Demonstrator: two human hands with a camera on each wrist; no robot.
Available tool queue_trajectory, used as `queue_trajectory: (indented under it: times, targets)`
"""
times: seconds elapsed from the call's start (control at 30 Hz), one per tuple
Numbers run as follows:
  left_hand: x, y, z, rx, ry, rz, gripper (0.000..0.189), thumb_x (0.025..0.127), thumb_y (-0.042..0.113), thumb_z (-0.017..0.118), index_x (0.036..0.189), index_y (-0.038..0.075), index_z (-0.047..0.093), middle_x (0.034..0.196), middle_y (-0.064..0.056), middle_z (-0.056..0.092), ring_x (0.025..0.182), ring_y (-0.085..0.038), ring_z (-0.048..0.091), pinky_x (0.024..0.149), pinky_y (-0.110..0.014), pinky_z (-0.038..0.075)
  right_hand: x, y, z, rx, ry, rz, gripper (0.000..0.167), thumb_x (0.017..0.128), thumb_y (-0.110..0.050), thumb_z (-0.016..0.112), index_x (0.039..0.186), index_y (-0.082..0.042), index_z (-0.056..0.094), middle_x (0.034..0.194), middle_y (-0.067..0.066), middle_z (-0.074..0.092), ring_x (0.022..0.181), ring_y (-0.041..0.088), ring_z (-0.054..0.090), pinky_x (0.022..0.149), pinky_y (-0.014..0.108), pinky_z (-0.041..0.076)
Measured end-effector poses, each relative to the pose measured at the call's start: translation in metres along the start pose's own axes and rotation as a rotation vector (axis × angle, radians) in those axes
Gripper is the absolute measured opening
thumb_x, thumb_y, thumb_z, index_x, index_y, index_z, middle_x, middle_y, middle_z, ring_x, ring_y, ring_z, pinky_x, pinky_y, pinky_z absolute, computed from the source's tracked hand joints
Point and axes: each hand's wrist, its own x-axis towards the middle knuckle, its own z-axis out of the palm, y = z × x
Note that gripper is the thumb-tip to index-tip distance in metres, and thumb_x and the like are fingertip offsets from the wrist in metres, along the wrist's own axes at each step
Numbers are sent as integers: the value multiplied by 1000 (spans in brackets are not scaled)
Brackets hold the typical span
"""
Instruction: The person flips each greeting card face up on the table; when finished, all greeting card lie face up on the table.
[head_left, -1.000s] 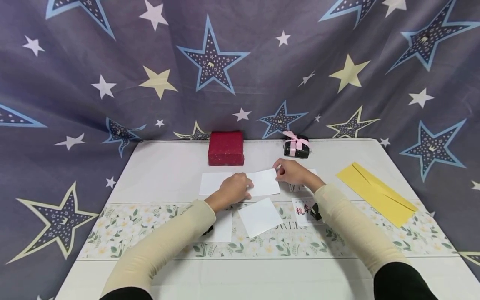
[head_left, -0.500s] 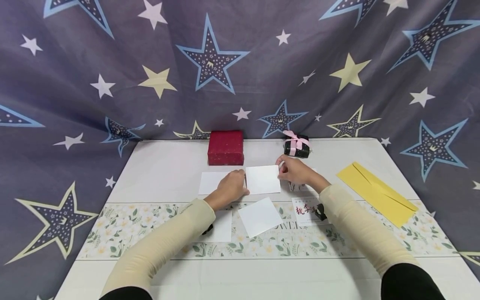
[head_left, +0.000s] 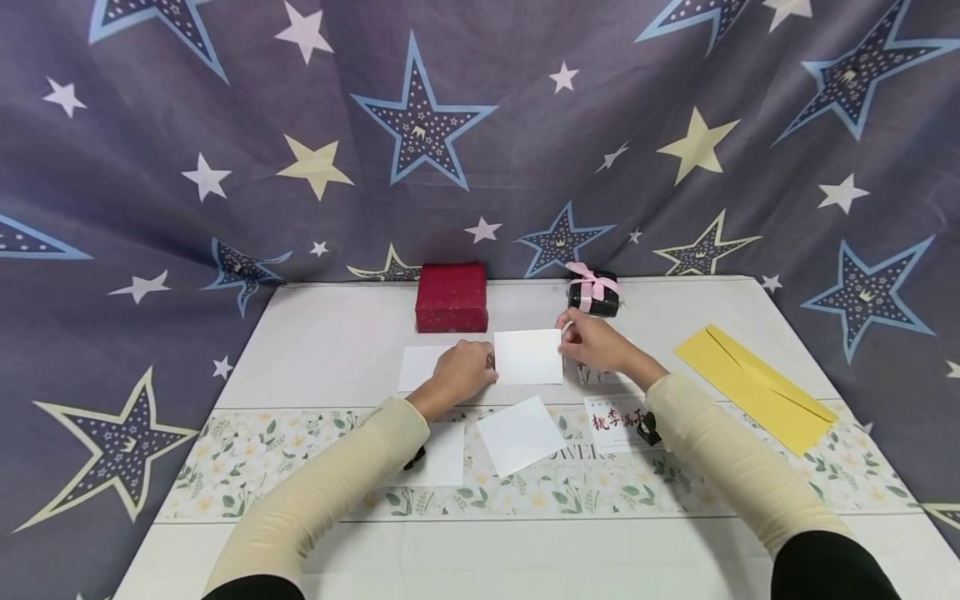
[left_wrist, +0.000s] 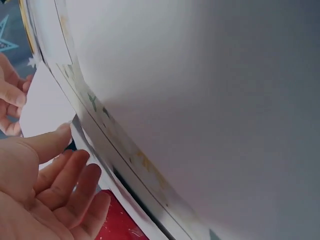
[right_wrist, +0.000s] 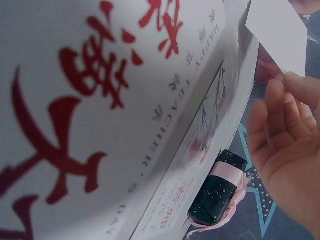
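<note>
A blank white card (head_left: 528,357) is held up between both hands near the middle of the table, its plain face toward the head camera. My left hand (head_left: 459,372) pinches its left edge; the left wrist view shows the thumb (left_wrist: 57,140) at the card's corner with the fingers bent beneath. At the opposite edge, my right hand (head_left: 596,343) pinches the card between thumb and fingertips, seen too in the right wrist view (right_wrist: 287,120). Below the held card lies another white card (head_left: 521,435), set at an angle.
More white cards lie left, one (head_left: 422,365) partly behind the left hand, another (head_left: 446,457) beneath the forearm. Right are a card with red characters (head_left: 611,423) and a printed card (right_wrist: 200,145). A red box (head_left: 452,298), a black ribboned box (head_left: 592,293) and a yellow envelope (head_left: 753,387) surround them.
The held card has risen slightly and shifted right, going from slanted to squarer in view. My right hand has moved up and right with it; the left hand has shifted only slightly.
</note>
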Motion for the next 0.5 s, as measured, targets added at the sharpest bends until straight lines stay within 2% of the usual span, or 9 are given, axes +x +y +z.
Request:
queue_trajectory:
  times: [0.07, 0.2, 0.33, 0.5]
  targets:
    - [1, -2, -1, -34, 24, 4, 11, 90, 25, 78, 92, 15, 74, 89, 2, 76, 85, -16, 71, 72, -35, 58, -1, 0, -1, 21, 7, -18, 26, 95, -3, 67, 118, -1, 54, 89, 10, 66, 66, 15, 56, 59, 27, 49]
    - [2, -4, 0, -66, 68, 12, 9, 90, 23, 77, 86, 17, 72, 82, 3, 74, 78, -15, 66, 68, -34, 55, -3, 0, -4, 51, 21, -44, 20, 98, -4, 63, 117, 0, 56, 87, 11, 68, 66, 14, 60, 58, 27, 51]
    - [2, -5, -1, -81, 115, 29, 13, 91, 22, 76, 81, 18, 69, 76, 3, 71, 72, -15, 63, 62, -33, 52, -6, 3, -7, 20, 51, -102, 17, 100, -8, 62, 115, -1, 65, 84, 9, 69, 67, 14, 61, 62, 27, 51]
    - [3, -5, -1, -93, 162, 46, 9, 91, 19, 76, 84, 16, 72, 80, 2, 73, 74, -15, 66, 63, -34, 54, -10, 4, -10, -19, 109, -146, 18, 100, -15, 65, 111, -6, 75, 87, 5, 73, 72, 10, 58, 70, 28, 50]
